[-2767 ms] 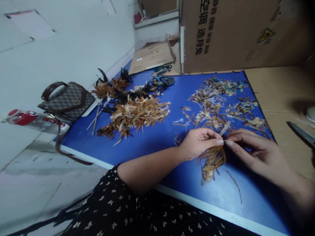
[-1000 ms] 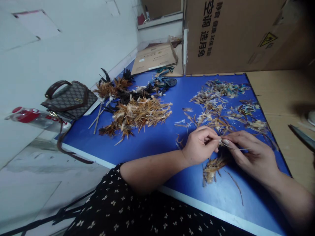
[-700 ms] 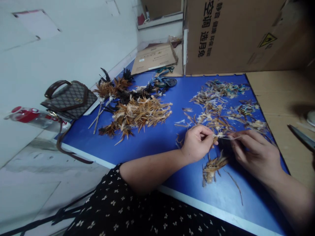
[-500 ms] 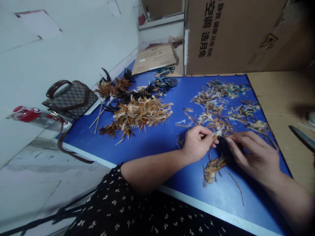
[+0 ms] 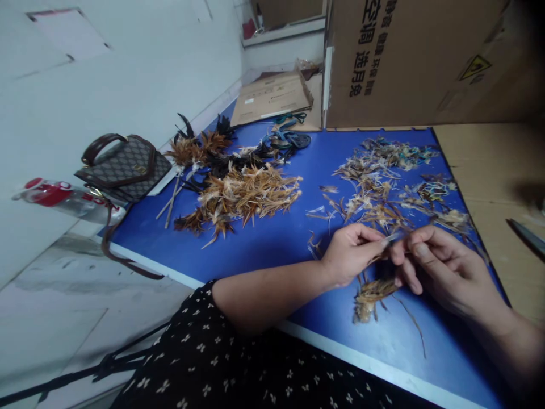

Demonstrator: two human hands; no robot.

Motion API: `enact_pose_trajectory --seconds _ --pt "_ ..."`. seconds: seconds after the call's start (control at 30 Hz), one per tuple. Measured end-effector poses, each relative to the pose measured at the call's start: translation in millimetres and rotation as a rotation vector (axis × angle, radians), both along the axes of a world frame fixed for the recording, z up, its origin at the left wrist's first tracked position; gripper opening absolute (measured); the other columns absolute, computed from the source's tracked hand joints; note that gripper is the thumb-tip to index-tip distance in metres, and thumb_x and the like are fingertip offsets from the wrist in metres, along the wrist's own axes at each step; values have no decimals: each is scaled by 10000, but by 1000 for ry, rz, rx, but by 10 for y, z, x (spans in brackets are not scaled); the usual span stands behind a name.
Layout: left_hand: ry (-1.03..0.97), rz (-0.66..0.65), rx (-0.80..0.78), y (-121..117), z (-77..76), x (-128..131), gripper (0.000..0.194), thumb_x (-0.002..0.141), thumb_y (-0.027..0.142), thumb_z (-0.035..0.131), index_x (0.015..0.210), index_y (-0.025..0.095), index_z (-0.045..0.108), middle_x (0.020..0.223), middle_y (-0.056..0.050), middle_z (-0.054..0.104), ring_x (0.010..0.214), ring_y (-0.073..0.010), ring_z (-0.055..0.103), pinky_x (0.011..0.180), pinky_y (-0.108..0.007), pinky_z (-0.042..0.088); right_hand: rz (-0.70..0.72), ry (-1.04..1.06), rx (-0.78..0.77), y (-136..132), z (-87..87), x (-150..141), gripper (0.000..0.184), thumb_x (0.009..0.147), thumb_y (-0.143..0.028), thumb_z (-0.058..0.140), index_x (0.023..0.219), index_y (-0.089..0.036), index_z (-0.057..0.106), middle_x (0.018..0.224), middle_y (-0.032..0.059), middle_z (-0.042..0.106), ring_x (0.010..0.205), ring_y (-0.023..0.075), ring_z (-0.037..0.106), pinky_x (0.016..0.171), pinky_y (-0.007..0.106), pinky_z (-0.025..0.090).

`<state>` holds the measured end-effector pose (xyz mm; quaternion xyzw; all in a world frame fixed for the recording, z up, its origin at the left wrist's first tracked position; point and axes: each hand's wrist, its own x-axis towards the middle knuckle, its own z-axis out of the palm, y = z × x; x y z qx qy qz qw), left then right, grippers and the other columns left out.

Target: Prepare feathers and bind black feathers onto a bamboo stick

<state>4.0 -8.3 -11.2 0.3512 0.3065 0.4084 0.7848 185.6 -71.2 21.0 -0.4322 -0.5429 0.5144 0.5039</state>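
My left hand (image 5: 353, 254) pinches a small brown feather (image 5: 375, 259) between thumb and fingers, above the blue tabletop (image 5: 272, 267). Close on its right, my right hand (image 5: 443, 264) has its thumb and forefinger pressed together near the feather's pale, blurred end (image 5: 397, 235); what they hold, if anything, is too small to make out. Under the hands lies a little bunch of brown feathers (image 5: 369, 298) with a thin dark strand (image 5: 413, 326) beside it. Past the hands spreads a loose heap of feather scraps (image 5: 370, 193).
A large pile of brown feathers (image 5: 249, 193) lies left of centre, with black feathers (image 5: 225, 165) behind it. At the left edge are a handbag (image 5: 128, 167) and a bottle (image 5: 63, 196). Scissor-like blades (image 5: 528, 238) rest on cardboard at right. A big carton (image 5: 409, 68) stands behind.
Both hands have shifted slightly to the right. My right hand's fingers have moved closer to my left hand's fingertips, and its lower fingers have come into view. The bunch below has stayed put.
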Motion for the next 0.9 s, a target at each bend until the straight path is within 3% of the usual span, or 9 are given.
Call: enact_pose_trajectory --seconds 0.07,0.13,0.23,0.37,0.47,0.63,0.9 --pt "-91 -32 -62 18 42 -24 523 688 343 1113 888 153 668 975 -35 779 866 -120 743 903 -314 584 9 -38 24 -6 18 30 157 1158 -401 676 1061 -277 674 968 -2 809 493 107 643 632 351 696" --pt "-155 -94 -116 38 71 -51 554 675 364 1122 904 160 659 1007 -44 782 880 -128 739 892 -316 580 13 -108 66 -12 40 59 192 1154 -404 680 1020 -268 669 898 -10 779 508 109 646 620 317 673" --pt "-150 -241 -153 69 82 -91 563 747 455 1082 931 183 624 917 -23 739 769 -120 692 749 -288 550 56 -215 90 -22 64 104 235 1151 -413 677 977 -255 674 808 2 736 558 128 660 553 255 587" --pt "-54 -390 -110 95 81 -114 610 775 590 1027 910 210 569 760 31 639 590 -80 531 563 -240 388 116 -338 133 -38 70 145 318 1141 -468 672 921 -240 693 739 15 670 639 159 644 581 255 565" --pt "-6 -391 11 83 93 -108 642 756 603 1020 903 230 519 704 56 626 564 -67 459 552 -234 325 129 -417 155 -43 72 138 373 1136 -504 663 878 -236 687 709 -2 616 612 147 574 545 240 509" --pt "84 -336 281 26 89 -94 553 857 558 948 859 240 496 664 75 532 602 -84 470 602 -263 373 128 -560 199 -57 86 77 378 1151 -448 615 832 -244 634 668 -36 544 570 133 522 510 230 448" --pt "294 -193 429 -92 22 -94 269 996 273 737 853 244 511 708 32 528 650 -123 487 616 -304 378 77 -680 256 -91 52 49 363 1153 -379 571 812 -253 572 632 -57 501 536 128 464 497 244 389"
